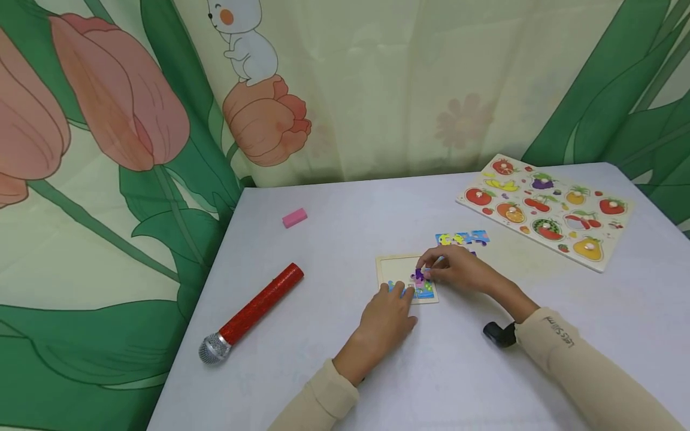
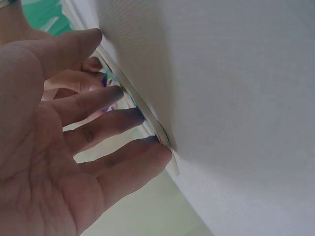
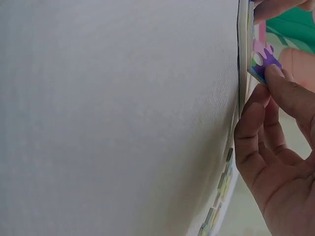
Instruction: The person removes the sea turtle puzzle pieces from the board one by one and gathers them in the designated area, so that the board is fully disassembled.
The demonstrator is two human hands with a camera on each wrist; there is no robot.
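Note:
A small wooden puzzle tray [image 1: 396, 265] lies on the table, with blue and green jigsaw pieces [image 1: 424, 292] along its near side. My right hand [image 1: 458, 267] pinches a purple and pink jigsaw piece [image 3: 265, 61] between thumb and finger, tilted over the tray's right side. Fingers of my left hand [image 1: 385, 320] rest on the tray's near edge, fairly straight and spread. In the left wrist view, those fingertips [image 2: 133, 117] touch the tray's rim. Loose jigsaw pieces [image 1: 462, 238] lie just beyond the tray, some partly hidden by my right hand.
A fruit peg puzzle board [image 1: 547, 209] lies at the back right. On the left are a red microphone [image 1: 261, 305] and a pink block [image 1: 294, 218]. A black object [image 1: 499, 334] is by the right sleeve. A printed curtain [image 1: 377, 90] hangs behind the table.

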